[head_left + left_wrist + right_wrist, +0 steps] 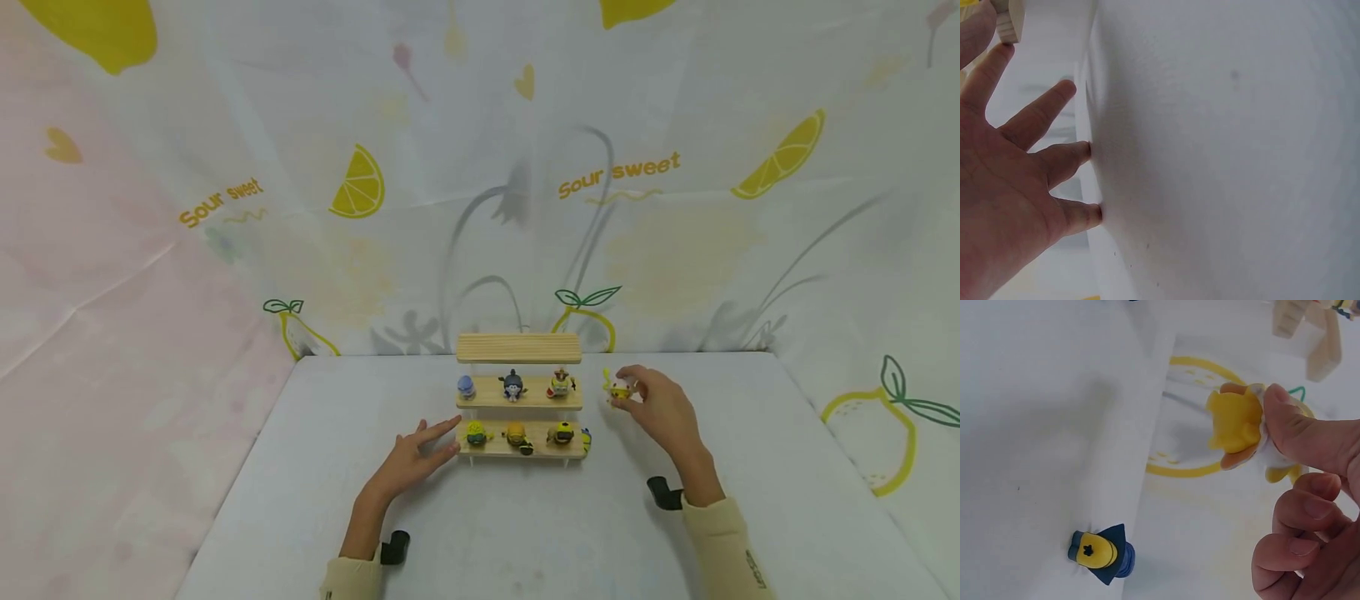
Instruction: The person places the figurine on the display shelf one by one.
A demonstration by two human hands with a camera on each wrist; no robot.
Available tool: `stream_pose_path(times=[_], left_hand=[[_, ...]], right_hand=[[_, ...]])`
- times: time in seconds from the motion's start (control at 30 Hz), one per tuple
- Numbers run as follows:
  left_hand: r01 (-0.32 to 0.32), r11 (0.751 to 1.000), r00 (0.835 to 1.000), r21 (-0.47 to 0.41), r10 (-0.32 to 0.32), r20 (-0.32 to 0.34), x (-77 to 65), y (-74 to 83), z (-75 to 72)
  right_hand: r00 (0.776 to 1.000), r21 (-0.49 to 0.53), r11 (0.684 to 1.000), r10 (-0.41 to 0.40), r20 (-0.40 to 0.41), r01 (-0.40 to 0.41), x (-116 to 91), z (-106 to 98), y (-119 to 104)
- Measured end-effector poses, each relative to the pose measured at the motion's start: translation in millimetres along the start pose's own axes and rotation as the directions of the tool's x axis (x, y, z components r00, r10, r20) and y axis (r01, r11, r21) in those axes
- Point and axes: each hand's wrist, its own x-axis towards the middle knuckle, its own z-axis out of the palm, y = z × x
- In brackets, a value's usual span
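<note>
white table (525,533) | wooden rack (519,348) bearing six figurines (513,387) | navy-and-yellow figurine (1099,550) standing

Left hand (408,462) is splayed; right hand (663,408) pinches.

Shelf (519,347): lower centre, on table (525,533)
Figurines (513,387): on its two lower tiers
Held figurine (619,390): right of shelf

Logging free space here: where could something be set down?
The table is bare in front of the wooden rack, left of the left hand and along its right edge. The rack's top board looks bare; its lower boards are crowded with figurines. Near the right hand, pinching a yellow figurine, a blue-and-yellow figurine stands on the table.
</note>
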Motion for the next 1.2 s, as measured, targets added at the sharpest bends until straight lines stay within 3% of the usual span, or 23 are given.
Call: stream_pose_path(times=[0.13, 0.7, 1.03, 1.2], left_hand=[[0.001, 1.000, 1.000, 0.001, -0.001, 0.003, 0.2, -0.5, 0.5], [0.007, 1.000, 1.000, 0.012, -0.007, 0.009, 1.6, -2.9, 0.5], [-0.002, 1.000, 1.000, 0.013, 0.002, 0.013, 1.9, -1.3, 0.4], [0.003, 1.000, 1.000, 0.010, -0.003, 0.015, 1.3, -1.4, 0.2]], right_hand=[[0.998, 0.010, 0.999, -0.038, -0.054, 0.039, 1.7, -4.9, -5.2], [0.983, 0.053, 0.992, -0.108, -0.148, 0.116, 17.0, -19.3, -29.7], [0.957, 0.091, 0.974, -0.184, -0.225, 0.209, 33.6, -28.2, -56.7], [0.957, 0.134, 0.965, -0.195, -0.215, 0.227, 43.2, -29.4, -73.4]])
